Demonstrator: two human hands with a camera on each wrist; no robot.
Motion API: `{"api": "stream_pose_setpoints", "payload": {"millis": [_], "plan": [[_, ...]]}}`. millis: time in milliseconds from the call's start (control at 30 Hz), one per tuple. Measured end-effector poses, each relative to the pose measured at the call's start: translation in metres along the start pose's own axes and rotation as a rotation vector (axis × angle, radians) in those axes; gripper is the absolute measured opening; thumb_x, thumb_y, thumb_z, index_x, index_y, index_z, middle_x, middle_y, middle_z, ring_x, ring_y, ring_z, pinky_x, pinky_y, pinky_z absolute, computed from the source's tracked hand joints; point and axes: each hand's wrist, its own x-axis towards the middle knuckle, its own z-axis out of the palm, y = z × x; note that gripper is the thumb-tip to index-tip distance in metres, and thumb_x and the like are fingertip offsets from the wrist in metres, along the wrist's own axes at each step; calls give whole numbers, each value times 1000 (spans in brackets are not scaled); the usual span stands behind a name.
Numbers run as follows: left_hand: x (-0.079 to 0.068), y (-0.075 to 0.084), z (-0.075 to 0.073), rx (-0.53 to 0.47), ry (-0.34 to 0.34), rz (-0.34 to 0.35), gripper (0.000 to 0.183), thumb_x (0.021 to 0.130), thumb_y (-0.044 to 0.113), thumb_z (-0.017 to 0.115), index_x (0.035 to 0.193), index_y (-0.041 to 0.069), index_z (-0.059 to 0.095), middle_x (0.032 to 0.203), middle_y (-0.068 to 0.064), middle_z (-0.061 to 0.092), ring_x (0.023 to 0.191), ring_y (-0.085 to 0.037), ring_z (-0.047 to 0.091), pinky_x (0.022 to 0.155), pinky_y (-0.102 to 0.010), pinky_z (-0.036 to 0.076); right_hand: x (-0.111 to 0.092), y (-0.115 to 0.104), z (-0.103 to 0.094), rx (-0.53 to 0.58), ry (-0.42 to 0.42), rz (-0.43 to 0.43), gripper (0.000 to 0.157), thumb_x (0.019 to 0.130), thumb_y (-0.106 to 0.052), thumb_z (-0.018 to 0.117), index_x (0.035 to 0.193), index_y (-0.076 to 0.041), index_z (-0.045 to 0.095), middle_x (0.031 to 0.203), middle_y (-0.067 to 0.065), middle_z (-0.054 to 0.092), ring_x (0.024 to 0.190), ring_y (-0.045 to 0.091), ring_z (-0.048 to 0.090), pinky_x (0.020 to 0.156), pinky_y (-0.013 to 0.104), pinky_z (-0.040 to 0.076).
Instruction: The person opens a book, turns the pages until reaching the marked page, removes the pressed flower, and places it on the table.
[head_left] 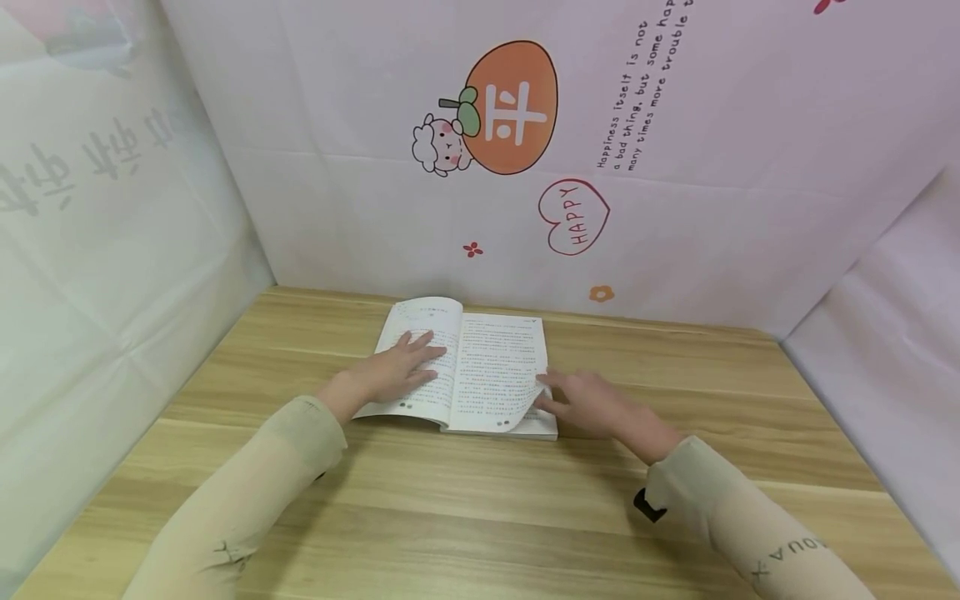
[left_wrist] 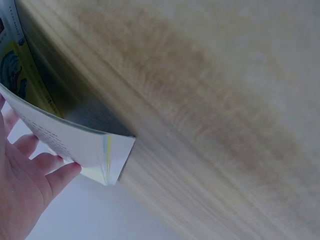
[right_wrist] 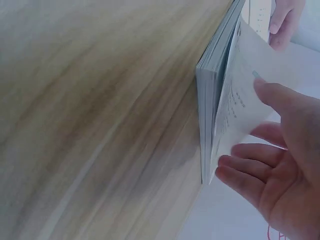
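An open paperback book (head_left: 495, 358) with printed text lies near the back of the wooden table. My left hand (head_left: 397, 371) rests with spread fingers on its left-hand page, whose outer side bows up from the table. In the left wrist view, part of the book's yellow and blue cover (left_wrist: 20, 75) shows underneath. At the right edge, my right hand (head_left: 592, 404) pinches a page (right_wrist: 240, 95) between thumb and forefinger. The lower corner of that page curls up off the stack beneath. The other fingers of this hand are loosely bent beside the book.
The wooden table (head_left: 450, 517) extends in front of the book and to both sides. A white printed sheet (head_left: 360, 208) hangs behind its back edge, with more white sheeting (head_left: 97, 275) at the left and right. A dark wrist strap (head_left: 649, 505) shows by the right cuff.
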Motion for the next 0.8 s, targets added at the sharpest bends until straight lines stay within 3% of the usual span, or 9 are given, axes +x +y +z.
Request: {"api": "stream_pose_setpoints", "payload": {"millis": [133,233,300,367,800], "plan": [[0,1,0,11,3,3,58,111,42,41,163,18,31,171,-12,9,153,-46,1,117,-67,19,1,-3,0,-2,46,-26,61,102,-36,65,150,0,50,153,25,44,71,19,56,94,44,52],[0,3,0,14,5,8,58,111,42,41,163,17,31,171,-13,9,153,-47,2,117,-67,19,0,-5,1,27,43,-22,71,101,-39,66,157,-3,40,159,21,38,103,30,67,107,51,46],[-1,4,0,18,9,13,58,111,41,41,163,17,31,171,-13,10,153,-48,2,117,-67,20,0,-7,2,51,32,-17,77,101,-40,66,160,-4,33,161,19,34,127,36,59,111,52,41],[0,5,0,25,10,15,58,111,42,40,163,17,30,171,-13,9,153,-47,2,117,-67,19,-1,-8,4,73,25,-19,80,101,-40,67,162,-4,29,163,18,31,143,35,41,114,51,37],[1,8,1,70,31,19,58,111,42,40,163,17,31,171,-12,11,153,-47,5,119,-64,18,-1,-11,14,117,-2,-61,83,101,-35,67,161,2,23,167,21,18,151,34,26,118,50,29]]}}
